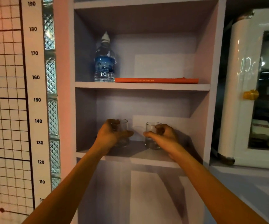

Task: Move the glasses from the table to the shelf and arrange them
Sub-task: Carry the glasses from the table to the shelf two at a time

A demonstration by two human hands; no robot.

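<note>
Glasses stand upright, near each other, on the lower shelf [140,156]: our left hand [112,135] wraps the left glass [122,126], our right hand [162,136] grips the right glass [150,128]. Above, a water bottle [104,62] stands beside an orange book [156,80].

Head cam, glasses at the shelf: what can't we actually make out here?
- Left glass: the left hand covers its near side, so whether its base rests on the lower shelf is unclear.
- Right glass: the right hand hides its right side and the finger contact.
- Table: outside the head view, so any remaining glasses cannot be counted.
- Water bottle label and orange book spine print: too small and blurred to read.
</note>
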